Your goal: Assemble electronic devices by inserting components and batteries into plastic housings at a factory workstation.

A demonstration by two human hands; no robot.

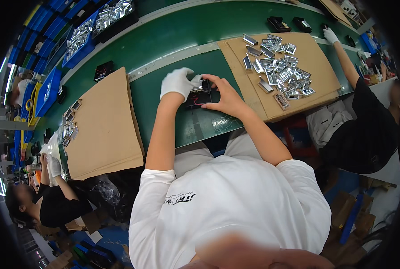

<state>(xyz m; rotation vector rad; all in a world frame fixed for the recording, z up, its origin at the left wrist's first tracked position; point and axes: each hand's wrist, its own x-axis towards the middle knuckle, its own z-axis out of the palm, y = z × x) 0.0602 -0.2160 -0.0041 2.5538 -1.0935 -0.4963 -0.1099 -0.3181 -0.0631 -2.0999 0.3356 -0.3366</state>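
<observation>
In front of me on the green bench sits a small black casing [199, 99], with thin red wires showing inside and a shiny silver piece at its upper left part. My left hand [176, 84], in a white glove, closes its fingers at the casing's upper left, by the silver piece; the fingertips are partly hidden. My bare right hand [229, 97] grips the casing from the right, index finger along the far edge and thumb at the near edge.
To my right a cardboard sheet [235, 58] bears a pile of silver metal parts [283, 69]. Another cardboard sheet [103, 130] lies left, with several silver parts at its far edge. Black casings [278, 24] stand along the green belt. Co-workers sit on both sides.
</observation>
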